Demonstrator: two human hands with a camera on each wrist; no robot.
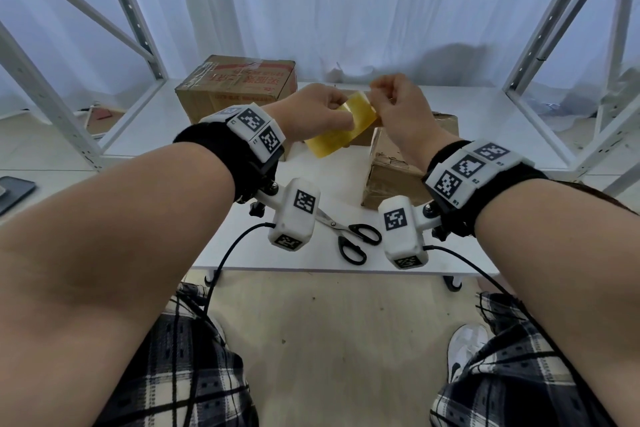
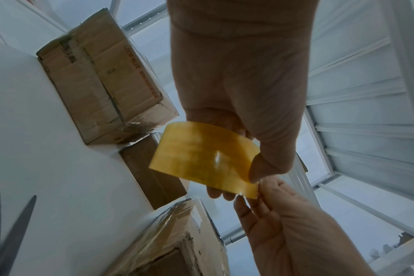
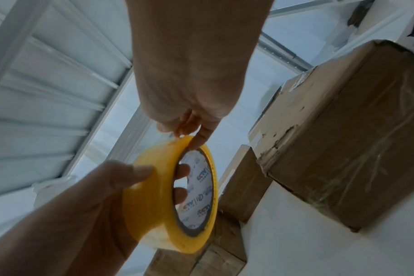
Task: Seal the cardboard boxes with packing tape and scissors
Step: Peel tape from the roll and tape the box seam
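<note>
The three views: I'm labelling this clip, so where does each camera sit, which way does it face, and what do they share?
Head: on the head, looking down at both forearms, the left hand and right hand, scissors, white table.
Left wrist: under the left wrist, looking along the palm at the tape roll.
Right wrist: under the right wrist, looking along the fingers picking at the roll's rim.
Shared: roll, both hands, cardboard boxes.
</note>
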